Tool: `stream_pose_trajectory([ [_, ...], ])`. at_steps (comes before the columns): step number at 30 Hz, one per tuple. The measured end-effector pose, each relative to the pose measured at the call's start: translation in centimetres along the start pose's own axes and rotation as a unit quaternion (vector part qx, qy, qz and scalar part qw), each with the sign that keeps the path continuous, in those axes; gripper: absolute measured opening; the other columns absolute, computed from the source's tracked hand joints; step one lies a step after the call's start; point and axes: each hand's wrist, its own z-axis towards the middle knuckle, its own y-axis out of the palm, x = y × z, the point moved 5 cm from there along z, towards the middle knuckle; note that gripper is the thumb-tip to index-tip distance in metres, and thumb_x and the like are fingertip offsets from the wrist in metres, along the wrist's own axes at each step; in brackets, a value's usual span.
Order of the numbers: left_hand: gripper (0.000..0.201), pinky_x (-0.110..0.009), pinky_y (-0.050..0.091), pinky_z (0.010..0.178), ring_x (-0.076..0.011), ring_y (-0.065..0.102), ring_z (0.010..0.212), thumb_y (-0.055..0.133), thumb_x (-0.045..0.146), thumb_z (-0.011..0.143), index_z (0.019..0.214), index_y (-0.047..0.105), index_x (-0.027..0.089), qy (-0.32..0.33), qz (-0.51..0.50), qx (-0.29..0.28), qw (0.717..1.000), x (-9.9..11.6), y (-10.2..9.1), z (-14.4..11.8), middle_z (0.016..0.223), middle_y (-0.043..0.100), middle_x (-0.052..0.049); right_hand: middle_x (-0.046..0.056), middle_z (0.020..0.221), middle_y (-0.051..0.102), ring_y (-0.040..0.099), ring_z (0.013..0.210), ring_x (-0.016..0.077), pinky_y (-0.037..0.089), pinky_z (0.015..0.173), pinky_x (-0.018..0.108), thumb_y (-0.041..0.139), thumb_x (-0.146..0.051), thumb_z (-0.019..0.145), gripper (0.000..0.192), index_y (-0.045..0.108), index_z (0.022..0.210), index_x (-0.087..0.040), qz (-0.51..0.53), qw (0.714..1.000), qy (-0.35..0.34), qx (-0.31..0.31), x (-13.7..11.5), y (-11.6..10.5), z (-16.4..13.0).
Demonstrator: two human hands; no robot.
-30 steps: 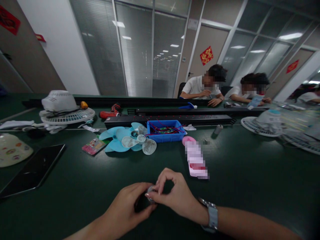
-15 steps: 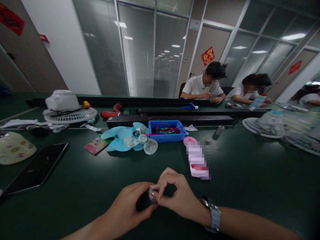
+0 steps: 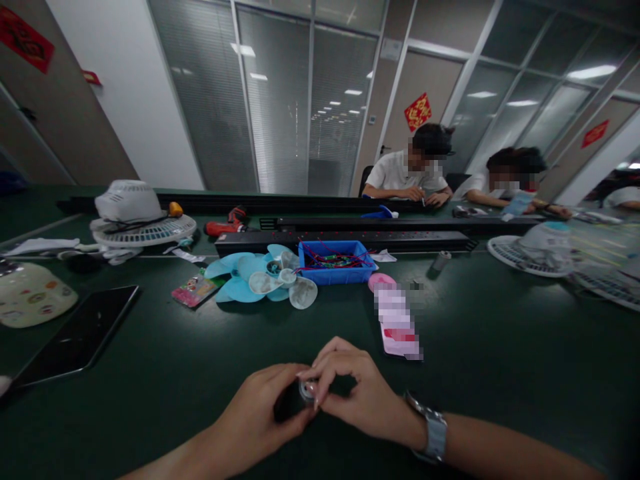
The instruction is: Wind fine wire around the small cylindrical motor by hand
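Note:
A small round silver metal cylinder (image 3: 305,391) is at the fingertips of both hands, low in the middle of the head view. My left hand (image 3: 260,410) curves around it from the left, with the thumb below and the fingers above. My right hand (image 3: 353,390), with a watch (image 3: 433,430) on its wrist, is closed in a pinch at the cylinder's upper end. Fingers hide most of the cylinder, so its exact kind does not show. A similar metal cylinder (image 3: 442,259) stands farther back on the green table (image 3: 225,347).
Beyond my hands lie blue fan blades (image 3: 240,273), a blue bin (image 3: 337,272) with wired boards and a pink phone-like item (image 3: 397,320). A tablet (image 3: 80,337) is at left. Behind are a red drill (image 3: 223,227) and black rails (image 3: 350,241). Two people sit across.
My right fingers have shifted slightly over the cylinder's end, and more of its round face shows. My left hand stays around it. The view has turned a little.

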Motion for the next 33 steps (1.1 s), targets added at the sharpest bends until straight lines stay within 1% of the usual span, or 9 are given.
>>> stream_pose_trajectory([
  [6,0.034,-0.03,0.055,0.078,-0.0212,0.071,0.088,0.067,0.015,0.081,0.114,0.062,0.023,-0.003,0.001,0.003,1.0,0.05,-0.1,-0.07,0.102,0.074,-0.004,0.004,0.085,0.076,0.065,0.084,0.0172,0.052,0.074,0.031,0.076,-0.014,0.079,0.016,0.07,0.066,-0.02,-0.002,1.0,0.018,0.005,0.19,-0.11,0.07],
  [11,0.032,-0.031,0.055,0.077,-0.0213,0.07,0.086,0.068,0.016,0.08,0.111,0.063,0.022,-0.022,0.013,-0.011,1.0,-0.23,0.11,-0.08,0.099,0.073,-0.004,0.003,0.082,0.076,0.064,0.08,0.0168,0.051,0.071,0.03,0.076,-0.018,0.081,0.017,0.071,0.065,-0.02,-0.007,1.0,0.019,0.016,0.11,-0.22,0.18],
  [19,0.031,-0.03,0.055,0.074,-0.021,0.07,0.085,0.068,0.016,0.081,0.111,0.063,0.022,-0.023,0.008,-0.017,1.0,-0.09,0.03,0.03,0.098,0.073,-0.004,0.003,0.076,0.075,0.063,0.075,0.0165,0.048,0.066,0.029,0.08,-0.025,0.079,0.017,0.073,0.064,-0.02,-0.015,0.999,0.036,0.033,0.43,-0.3,0.11],
  [27,0.036,-0.031,0.055,0.078,-0.0213,0.07,0.089,0.068,0.016,0.081,0.115,0.062,0.023,-0.018,0.004,-0.016,1.0,-0.13,-0.01,-0.04,0.102,0.073,-0.003,0.003,0.065,0.07,0.059,0.068,0.016,0.043,0.062,0.028,0.081,-0.034,0.077,0.023,0.073,0.061,-0.019,-0.031,0.997,0.045,0.051,0.42,-0.28,0.04],
  [33,0.032,-0.03,0.054,0.076,-0.0207,0.069,0.086,0.066,0.016,0.082,0.113,0.061,0.023,-0.021,0.003,-0.02,1.0,-0.17,0.12,0.0,0.1,0.072,-0.003,0.002,0.061,0.066,0.056,0.066,0.0151,0.041,0.061,0.027,0.081,-0.037,0.077,0.027,0.073,0.059,-0.018,-0.032,0.996,0.04,0.067,0.17,-0.1,0.08],
])
